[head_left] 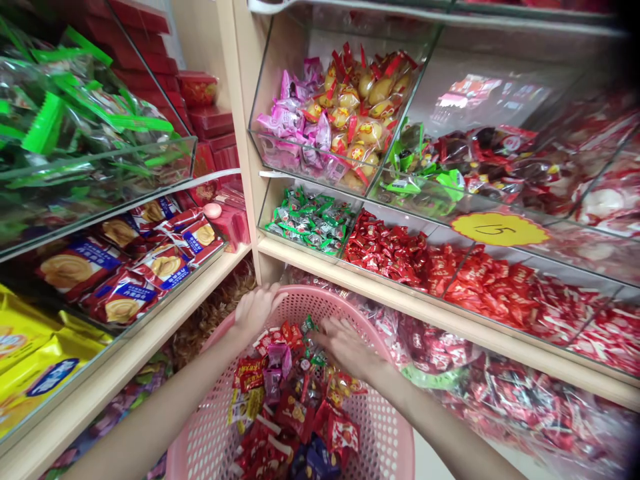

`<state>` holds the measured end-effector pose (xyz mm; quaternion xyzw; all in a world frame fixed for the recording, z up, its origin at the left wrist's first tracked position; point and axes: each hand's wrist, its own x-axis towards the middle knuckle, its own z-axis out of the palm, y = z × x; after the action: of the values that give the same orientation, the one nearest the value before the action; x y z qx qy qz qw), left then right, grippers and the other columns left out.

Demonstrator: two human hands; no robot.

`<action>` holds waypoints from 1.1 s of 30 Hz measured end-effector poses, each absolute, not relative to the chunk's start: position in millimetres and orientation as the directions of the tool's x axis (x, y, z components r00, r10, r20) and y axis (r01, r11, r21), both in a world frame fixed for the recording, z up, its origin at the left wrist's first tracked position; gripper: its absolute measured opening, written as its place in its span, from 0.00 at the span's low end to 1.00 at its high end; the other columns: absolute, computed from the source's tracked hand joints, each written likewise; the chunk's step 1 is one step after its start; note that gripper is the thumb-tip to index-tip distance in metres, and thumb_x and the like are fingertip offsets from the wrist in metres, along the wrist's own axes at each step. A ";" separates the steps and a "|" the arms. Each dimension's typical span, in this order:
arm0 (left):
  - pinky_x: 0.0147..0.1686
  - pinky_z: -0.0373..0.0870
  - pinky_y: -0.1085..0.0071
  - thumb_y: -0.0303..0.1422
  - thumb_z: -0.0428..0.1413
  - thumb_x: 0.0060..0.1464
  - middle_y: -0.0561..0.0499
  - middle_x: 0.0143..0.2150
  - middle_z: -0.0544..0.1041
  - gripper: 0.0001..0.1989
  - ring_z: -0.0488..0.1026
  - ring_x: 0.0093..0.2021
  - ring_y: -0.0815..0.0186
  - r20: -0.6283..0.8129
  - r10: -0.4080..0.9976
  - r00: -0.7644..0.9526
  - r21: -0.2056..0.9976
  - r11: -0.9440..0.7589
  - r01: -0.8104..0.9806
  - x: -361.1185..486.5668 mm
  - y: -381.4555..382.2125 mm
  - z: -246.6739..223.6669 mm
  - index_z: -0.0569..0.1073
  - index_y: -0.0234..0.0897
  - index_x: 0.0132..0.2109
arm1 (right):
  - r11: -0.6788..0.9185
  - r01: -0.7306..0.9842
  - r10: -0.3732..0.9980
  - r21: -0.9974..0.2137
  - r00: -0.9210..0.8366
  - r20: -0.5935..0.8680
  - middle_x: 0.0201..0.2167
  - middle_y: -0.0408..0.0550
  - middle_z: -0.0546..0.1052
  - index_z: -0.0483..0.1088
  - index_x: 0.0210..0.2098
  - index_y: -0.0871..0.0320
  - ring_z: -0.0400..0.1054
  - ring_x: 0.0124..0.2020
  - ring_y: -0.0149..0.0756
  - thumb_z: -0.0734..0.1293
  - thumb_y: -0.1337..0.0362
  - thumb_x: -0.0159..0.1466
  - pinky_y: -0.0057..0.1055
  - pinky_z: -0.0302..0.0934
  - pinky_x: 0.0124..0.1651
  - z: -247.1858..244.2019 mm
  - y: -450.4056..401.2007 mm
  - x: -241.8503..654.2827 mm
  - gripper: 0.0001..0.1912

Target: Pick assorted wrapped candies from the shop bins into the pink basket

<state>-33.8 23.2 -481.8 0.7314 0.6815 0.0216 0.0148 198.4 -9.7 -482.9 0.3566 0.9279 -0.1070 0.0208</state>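
Observation:
A pink perforated plastic basket (185, 433) stands below the shelves, holding a mix of wrapped candies (295, 413) in red, purple, yellow and dark blue. My left hand (257, 308) is closed over the basket's far left rim. Inside the basket, my right hand (347, 343) hovers over the candies with its fingers extended and slightly bent. Close to its fingertips are a few green-wrapped candies (309, 325). Part of the pile under the right hand is hidden.
Ahead, a wooden shelf edge (430, 313) carries clear bins of green candies (310, 220) and red candies (390, 250). A yellow "15" tag (500, 229) hangs above. Packaged biscuits (165, 263) fill the left shelf. Bagged sweets (530, 400) lie beneath the right shelf.

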 end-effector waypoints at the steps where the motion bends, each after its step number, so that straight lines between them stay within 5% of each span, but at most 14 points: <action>1: 0.36 0.70 0.69 0.45 0.38 0.65 0.44 0.44 0.77 0.21 0.76 0.43 0.58 0.011 0.997 0.076 0.048 -0.076 0.996 -33.7 23.6 -481.9 0.70 0.39 0.48 | 0.722 0.660 0.651 -0.206 -0.749 -0.121 0.40 0.50 0.70 0.68 0.53 0.50 0.64 0.44 0.41 0.58 0.71 0.65 0.38 0.59 0.47 -483.2 -14.0 199.3 0.20; 6: 0.37 0.70 0.70 0.43 0.40 0.65 0.45 0.45 0.77 0.19 0.76 0.43 0.59 0.016 0.997 0.073 0.058 -0.074 0.996 -32.6 26.4 -485.4 0.70 0.39 0.50 | 0.680 0.695 0.709 -0.234 -0.704 -0.029 0.40 0.50 0.70 0.69 0.49 0.53 0.63 0.43 0.41 0.58 0.68 0.66 0.36 0.58 0.45 -465.0 -13.8 200.6 0.15; 12: 0.39 0.71 0.68 0.42 0.42 0.65 0.44 0.47 0.77 0.19 0.76 0.45 0.58 0.015 0.998 0.055 0.056 -0.056 0.997 -32.5 28.7 -489.0 0.70 0.40 0.53 | 0.667 0.736 0.737 -0.121 -0.625 0.259 0.37 0.51 0.69 0.67 0.53 0.56 0.61 0.39 0.40 0.55 0.70 0.67 0.36 0.56 0.40 -380.5 24.0 221.8 0.17; 24: 0.42 0.72 0.66 0.40 0.41 0.66 0.42 0.52 0.76 0.20 0.75 0.48 0.57 0.021 0.998 0.065 0.036 -0.065 0.997 -34.9 31.5 -491.7 0.69 0.38 0.57 | 0.589 0.798 0.525 0.126 -0.496 0.692 0.36 0.53 0.72 0.72 0.46 0.58 0.62 0.38 0.44 0.58 0.65 0.66 0.39 0.57 0.40 -225.4 74.5 236.0 0.14; 33: 0.41 0.72 0.66 0.39 0.38 0.66 0.42 0.51 0.76 0.21 0.76 0.47 0.56 0.013 0.996 0.083 0.061 -0.083 0.995 -38.8 29.5 -488.2 0.70 0.38 0.55 | 0.519 0.850 0.529 0.089 -0.401 0.748 0.33 0.53 0.73 0.73 0.44 0.59 0.64 0.37 0.44 0.60 0.64 0.65 0.40 0.58 0.41 -218.3 79.9 260.4 0.13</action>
<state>-38.8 29.5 -488.2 0.7355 0.6768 0.0255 0.0178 260.4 79.9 -218.3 0.4295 0.8028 0.2369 -0.3391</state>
